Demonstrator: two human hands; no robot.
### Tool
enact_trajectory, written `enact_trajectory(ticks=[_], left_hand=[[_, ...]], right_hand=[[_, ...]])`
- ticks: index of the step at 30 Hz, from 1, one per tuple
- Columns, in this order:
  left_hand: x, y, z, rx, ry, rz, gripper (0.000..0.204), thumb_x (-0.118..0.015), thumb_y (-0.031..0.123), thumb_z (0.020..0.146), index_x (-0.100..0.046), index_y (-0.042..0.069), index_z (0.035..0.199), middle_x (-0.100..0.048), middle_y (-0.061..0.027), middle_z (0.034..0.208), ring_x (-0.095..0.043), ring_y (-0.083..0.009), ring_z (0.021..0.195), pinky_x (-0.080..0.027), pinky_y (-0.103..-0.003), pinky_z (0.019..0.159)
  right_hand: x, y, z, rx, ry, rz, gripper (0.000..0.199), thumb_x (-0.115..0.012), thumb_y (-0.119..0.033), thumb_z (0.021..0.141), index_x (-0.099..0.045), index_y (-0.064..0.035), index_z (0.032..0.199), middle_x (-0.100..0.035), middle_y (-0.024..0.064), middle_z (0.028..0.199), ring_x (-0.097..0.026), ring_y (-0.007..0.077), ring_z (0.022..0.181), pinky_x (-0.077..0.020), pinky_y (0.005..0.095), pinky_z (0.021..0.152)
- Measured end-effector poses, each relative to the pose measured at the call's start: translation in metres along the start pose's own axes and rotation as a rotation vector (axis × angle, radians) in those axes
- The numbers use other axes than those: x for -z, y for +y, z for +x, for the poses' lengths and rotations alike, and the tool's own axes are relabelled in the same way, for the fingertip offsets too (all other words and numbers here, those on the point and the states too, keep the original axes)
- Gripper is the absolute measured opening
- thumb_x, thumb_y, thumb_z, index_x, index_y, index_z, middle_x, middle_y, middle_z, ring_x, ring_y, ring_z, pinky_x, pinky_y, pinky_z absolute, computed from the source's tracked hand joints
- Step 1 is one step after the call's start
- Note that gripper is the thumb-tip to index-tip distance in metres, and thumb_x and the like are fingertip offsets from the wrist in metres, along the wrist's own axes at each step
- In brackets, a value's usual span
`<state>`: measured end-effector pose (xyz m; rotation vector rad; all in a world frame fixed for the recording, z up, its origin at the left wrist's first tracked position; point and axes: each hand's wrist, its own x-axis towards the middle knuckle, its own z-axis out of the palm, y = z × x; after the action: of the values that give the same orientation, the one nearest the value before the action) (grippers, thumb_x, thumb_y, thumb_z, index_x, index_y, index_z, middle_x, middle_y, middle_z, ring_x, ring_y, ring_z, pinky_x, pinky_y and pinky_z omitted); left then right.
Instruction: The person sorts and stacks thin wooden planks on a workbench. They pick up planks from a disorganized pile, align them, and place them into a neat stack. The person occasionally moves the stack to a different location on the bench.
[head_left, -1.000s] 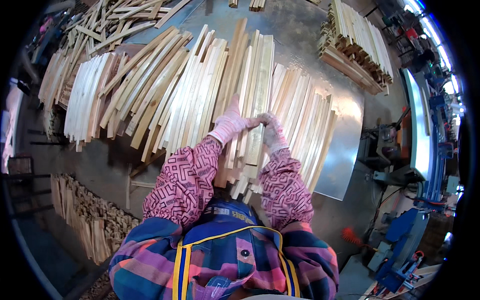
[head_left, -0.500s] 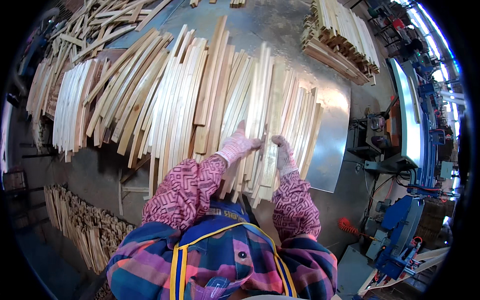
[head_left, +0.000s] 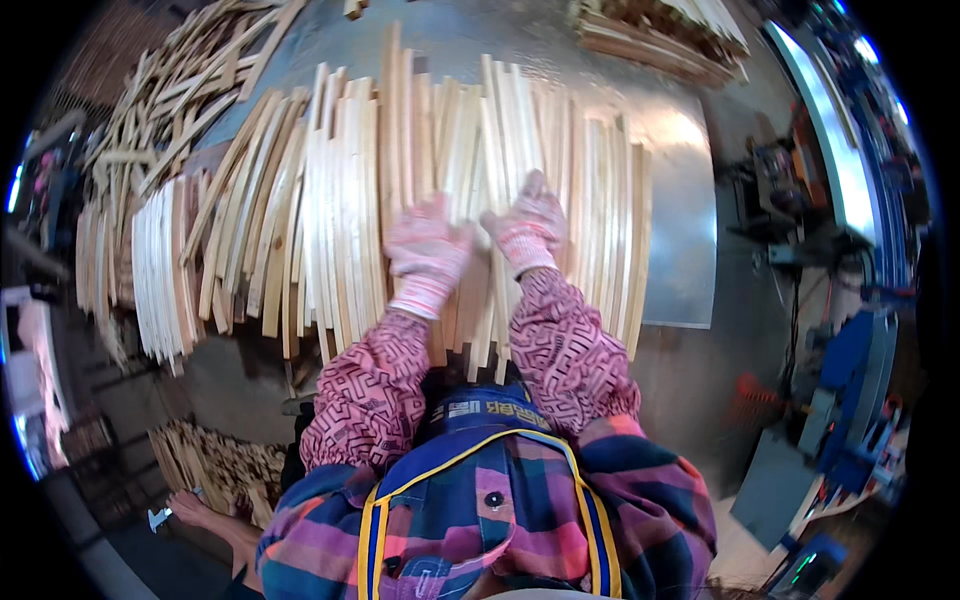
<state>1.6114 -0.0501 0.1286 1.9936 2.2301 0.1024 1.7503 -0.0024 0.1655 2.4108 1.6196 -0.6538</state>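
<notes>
Long pale wooden strips (head_left: 343,190) lie side by side across a metal-topped table in front of me. My left hand (head_left: 430,250), in a whitish-pink work glove, is over the middle strips with its fingers apart; it is slightly blurred and grips nothing I can see. Close to its right, my gloved right hand (head_left: 530,228) straddles a few light strips (head_left: 508,120), thumb on their left side and fingers on their right. The near ends of these strips reach almost to my apron (head_left: 490,412). Patterned pink sleeve covers run up both forearms.
Loose strips (head_left: 190,90) are heaped at the far left, and a stack of strips (head_left: 655,45) stands at the far right. Blue machinery (head_left: 850,370) lines the right side. At lower left, another person's hand (head_left: 195,510) holds a caliper-like tool (head_left: 158,518) beside bundled wood (head_left: 215,460).
My left hand has come off the strips it was beside and shifted left. The right hand has moved left and farther away. Another person's hand has appeared at lower left.
</notes>
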Motion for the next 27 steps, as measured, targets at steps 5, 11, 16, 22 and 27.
enact_trajectory(ticks=[5, 11, 16, 22, 27], left_hand=[[0.008, -0.02, 0.026, 0.089, -0.296, 0.194, 0.101, -0.066, 0.066, 0.077, -0.023, 0.018, 0.155, -0.016, -0.0261, 0.159, -0.006, -0.0457, 0.148, 0.0, -0.057, 0.118], [0.012, -0.029, 0.029, 0.184, -0.32, 0.279, 0.103, -0.07, 0.055, 0.076, -0.015, 0.02, 0.157, -0.019, -0.021, 0.159, -0.009, -0.0399, 0.149, -0.005, -0.055, 0.12], [0.0, -0.03, 0.037, 0.219, -0.223, 0.224, 0.098, -0.073, 0.034, 0.074, -0.017, 0.022, 0.155, -0.026, -0.0171, 0.156, -0.018, -0.0377, 0.147, -0.015, -0.05, 0.121], [-0.012, -0.04, 0.033, 0.119, -0.024, 0.236, 0.09, -0.074, 0.032, 0.073, -0.028, 0.019, 0.15, -0.035, -0.0147, 0.148, -0.031, -0.0339, 0.139, -0.022, -0.049, 0.117], [-0.021, -0.052, 0.029, 0.117, -0.011, 0.184, 0.085, -0.072, 0.031, 0.076, -0.031, 0.019, 0.149, -0.034, -0.0123, 0.151, -0.03, -0.0326, 0.141, -0.024, -0.046, 0.118]], right_hand=[[0.0, 0.065, 0.021, 0.07, 0.024, 0.437, 0.087, -0.078, -0.046, 0.073, -0.038, -0.0062, 0.139, -0.055, 0.0162, 0.131, -0.058, 0.0308, 0.118, -0.0498, 0.0364, 0.095], [0.04, 0.205, 0.02, -0.149, 0.185, 0.076, 0.104, -0.079, -0.048, 0.073, -0.027, -0.0045, 0.152, -0.054, 0.0174, 0.131, -0.062, 0.0261, 0.11, -0.0537, 0.0311, 0.088], [0.02, 0.316, 0.048, -0.361, 0.374, -0.127, 0.112, -0.075, -0.059, 0.072, -0.018, -0.009, 0.154, -0.048, 0.0183, 0.137, -0.054, 0.0305, 0.121, -0.0481, 0.0365, 0.099], [-0.077, 0.355, 0.082, -0.412, 0.155, -0.035, 0.093, -0.066, -0.061, 0.079, -0.031, -0.0092, 0.149, -0.041, 0.0185, 0.145, -0.046, 0.0332, 0.131, -0.0413, 0.0413, 0.107], [-0.094, 0.318, 0.108, -0.253, 0.083, 0.077, 0.079, -0.053, -0.065, 0.087, -0.041, -0.0089, 0.142, -0.052, 0.0168, 0.134, -0.048, 0.0319, 0.131, -0.0472, 0.0475, 0.1]])
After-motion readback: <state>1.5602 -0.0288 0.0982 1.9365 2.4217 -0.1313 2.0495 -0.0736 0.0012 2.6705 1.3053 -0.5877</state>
